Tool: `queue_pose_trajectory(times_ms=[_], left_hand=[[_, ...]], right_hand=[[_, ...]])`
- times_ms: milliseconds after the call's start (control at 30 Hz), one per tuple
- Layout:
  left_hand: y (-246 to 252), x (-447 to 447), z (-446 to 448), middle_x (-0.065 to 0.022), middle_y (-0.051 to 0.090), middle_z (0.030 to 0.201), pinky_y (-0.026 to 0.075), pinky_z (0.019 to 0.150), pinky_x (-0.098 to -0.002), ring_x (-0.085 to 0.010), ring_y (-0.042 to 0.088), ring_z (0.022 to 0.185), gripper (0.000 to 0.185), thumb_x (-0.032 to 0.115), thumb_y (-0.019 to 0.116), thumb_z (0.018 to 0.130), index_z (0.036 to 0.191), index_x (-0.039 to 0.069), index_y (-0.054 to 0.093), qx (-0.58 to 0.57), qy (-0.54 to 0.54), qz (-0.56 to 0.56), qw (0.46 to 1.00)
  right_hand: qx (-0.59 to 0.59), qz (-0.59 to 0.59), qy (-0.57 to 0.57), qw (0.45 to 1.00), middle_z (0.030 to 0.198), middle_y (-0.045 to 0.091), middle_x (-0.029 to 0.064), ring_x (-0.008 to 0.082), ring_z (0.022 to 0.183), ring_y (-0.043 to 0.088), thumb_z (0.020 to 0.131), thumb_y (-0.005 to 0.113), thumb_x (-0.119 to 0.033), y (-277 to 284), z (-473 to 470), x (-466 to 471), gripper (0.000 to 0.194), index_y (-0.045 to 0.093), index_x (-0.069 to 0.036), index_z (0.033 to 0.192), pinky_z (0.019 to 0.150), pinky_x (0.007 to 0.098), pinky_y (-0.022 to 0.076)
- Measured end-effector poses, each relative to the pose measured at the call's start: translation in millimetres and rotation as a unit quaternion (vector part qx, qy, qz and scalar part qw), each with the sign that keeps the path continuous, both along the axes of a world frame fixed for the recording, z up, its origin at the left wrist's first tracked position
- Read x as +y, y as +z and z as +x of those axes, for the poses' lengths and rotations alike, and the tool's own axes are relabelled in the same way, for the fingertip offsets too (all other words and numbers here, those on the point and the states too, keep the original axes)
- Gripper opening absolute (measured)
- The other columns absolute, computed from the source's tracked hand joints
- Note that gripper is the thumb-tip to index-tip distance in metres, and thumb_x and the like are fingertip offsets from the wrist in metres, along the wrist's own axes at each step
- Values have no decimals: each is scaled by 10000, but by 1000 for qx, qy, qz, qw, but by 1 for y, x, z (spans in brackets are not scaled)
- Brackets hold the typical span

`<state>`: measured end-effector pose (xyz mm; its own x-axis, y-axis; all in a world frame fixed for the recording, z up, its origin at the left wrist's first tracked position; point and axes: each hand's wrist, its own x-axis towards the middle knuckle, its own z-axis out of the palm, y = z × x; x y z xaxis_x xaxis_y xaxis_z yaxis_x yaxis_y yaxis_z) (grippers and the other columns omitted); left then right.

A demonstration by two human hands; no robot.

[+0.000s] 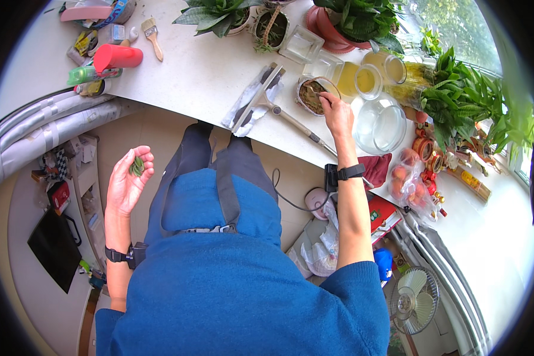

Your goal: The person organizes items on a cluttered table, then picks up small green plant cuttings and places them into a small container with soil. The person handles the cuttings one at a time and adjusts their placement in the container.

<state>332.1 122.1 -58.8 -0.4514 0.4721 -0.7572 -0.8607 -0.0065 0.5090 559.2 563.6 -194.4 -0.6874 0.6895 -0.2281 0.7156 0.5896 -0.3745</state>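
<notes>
My left hand [129, 180] is raised palm up over the floor at the left, fingers curled around a few small green leaves [137, 166]. Over the white ledge, my right hand [337, 111] pinches a small thin tool [317, 93] at the rim of a round pot of brown soil [308, 99]; what the tool is cannot be told. The pot has a curved handle. Left of it a window squeegee [260, 99] lies on a white cloth [249, 127], its pole running under my right forearm.
Glass vessels [380, 122] stand close right of my right hand. Potted plants [347, 22] line the back. Bagged red fruit [405, 178] lies at right. A paintbrush [152, 38] and a red pitcher [118, 58] are at left. A fan [413, 300] stands below the ledge.
</notes>
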Motion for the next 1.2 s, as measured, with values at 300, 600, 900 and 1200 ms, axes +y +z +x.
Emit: queue_pose_trajectory(times_ms=[300,600,900,1200], left_hand=[[-2,-2,3,-127,660,977,579,764,-278,-161,658,848,321,219,484,1018,1156,-55,580,-1,3,0,1000],[-1,-1,6,-128,663,978,575,768,-284,-160,658,848,324,221,488,1016,1158,-54,581,-1,-1,-2,1000],[-2,0,8,-129,663,977,577,765,-286,-161,658,844,324,221,483,1018,1157,-54,581,-3,2,0,1000],[-2,0,8,-135,663,975,579,764,-286,-165,661,846,324,217,480,1019,1156,-60,580,-1,11,5,1000]], right_hand=[[-2,1,-5,1000,871,700,167,351,831,678,895,620,-282,-4,2,-12,231,721,-136,1043,755,418,524],[28,-14,-37,999,885,696,162,369,854,663,898,617,-277,-8,10,-16,195,716,-164,1021,747,447,520],[35,-47,-84,995,889,692,175,375,872,662,891,623,-285,-13,10,-15,212,720,-156,1029,761,451,518],[34,-39,-110,993,885,696,174,371,877,665,897,612,-292,-9,6,-22,222,725,-148,1022,773,448,517]])
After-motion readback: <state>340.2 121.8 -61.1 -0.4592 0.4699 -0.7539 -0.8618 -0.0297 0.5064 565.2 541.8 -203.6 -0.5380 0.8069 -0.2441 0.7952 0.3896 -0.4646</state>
